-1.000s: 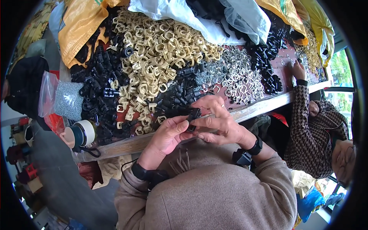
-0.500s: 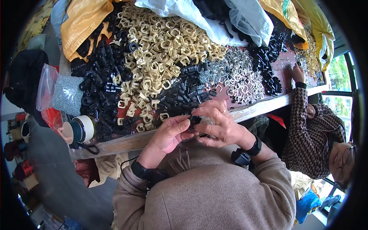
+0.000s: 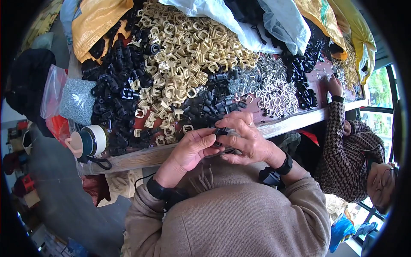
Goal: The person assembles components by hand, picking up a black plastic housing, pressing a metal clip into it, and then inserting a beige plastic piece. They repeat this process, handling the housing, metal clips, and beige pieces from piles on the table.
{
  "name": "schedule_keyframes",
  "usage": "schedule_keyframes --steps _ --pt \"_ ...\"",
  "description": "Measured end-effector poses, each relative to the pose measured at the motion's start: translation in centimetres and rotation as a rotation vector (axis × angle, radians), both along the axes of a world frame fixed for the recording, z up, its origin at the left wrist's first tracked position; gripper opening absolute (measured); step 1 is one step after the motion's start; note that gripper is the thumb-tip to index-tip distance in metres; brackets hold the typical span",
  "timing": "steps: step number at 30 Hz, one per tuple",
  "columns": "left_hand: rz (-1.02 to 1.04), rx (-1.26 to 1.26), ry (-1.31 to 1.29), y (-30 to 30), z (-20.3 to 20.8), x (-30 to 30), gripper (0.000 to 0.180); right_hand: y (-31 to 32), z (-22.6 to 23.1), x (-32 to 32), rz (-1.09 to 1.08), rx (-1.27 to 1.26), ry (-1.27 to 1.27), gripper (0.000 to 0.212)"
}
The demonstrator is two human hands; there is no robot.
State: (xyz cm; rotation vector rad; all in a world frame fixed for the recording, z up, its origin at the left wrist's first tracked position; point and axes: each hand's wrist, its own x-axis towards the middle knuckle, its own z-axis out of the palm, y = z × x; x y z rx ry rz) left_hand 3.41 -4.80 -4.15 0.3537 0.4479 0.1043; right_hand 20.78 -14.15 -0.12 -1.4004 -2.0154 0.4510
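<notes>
Between both hands, just over the table's near edge, is a small black plastic part point(image 3: 219, 134), mostly covered by fingers. My left hand point(image 3: 190, 150) pinches it between thumb and fingers from the left. From the right, my right hand point(image 3: 248, 139) closes on the same part with its thumb and fingertips. Right beyond the hands lie loose black plastic parts point(image 3: 205, 105). A big heap of beige plastic clips point(image 3: 184, 55) spreads behind them, and a pile of silvery metal clips point(image 3: 276, 96) lies to the right.
A lidded cup point(image 3: 92, 141) stands at the left table corner, beside a clear bag of small metal pieces point(image 3: 77, 100). Orange sacks point(image 3: 96, 28) and a white sack point(image 3: 214, 17) line the back. At right a co-worker's hand point(image 3: 335, 86) reaches onto the table over its wooden edge point(image 3: 295, 120).
The view has shifted slightly, so the table's contents sit a little farther right. Both hands keep hold of the black part, with only small finger movements.
</notes>
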Motion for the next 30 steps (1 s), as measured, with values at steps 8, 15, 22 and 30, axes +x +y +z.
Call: schedule_keyframes --steps 8,15,22,30 --pt "-0.007 0.058 0.060 -0.4 0.2 0.2 0.027 -0.3 0.0 -0.5 -0.036 -0.092 0.031 0.040" --pt "0.031 0.035 0.070 -0.9 0.5 0.7 0.025 -1.2 -0.1 0.0 -0.082 -0.044 0.049 0.042" --pt "0.015 0.031 0.040 -1.5 0.9 0.9 0.024 -2.1 0.1 0.4 -0.034 0.004 0.062 0.041" --pt "-0.004 0.111 0.050 -1.5 0.7 0.9 0.026 -2.9 0.5 2.2 -0.214 0.038 0.140 0.040"
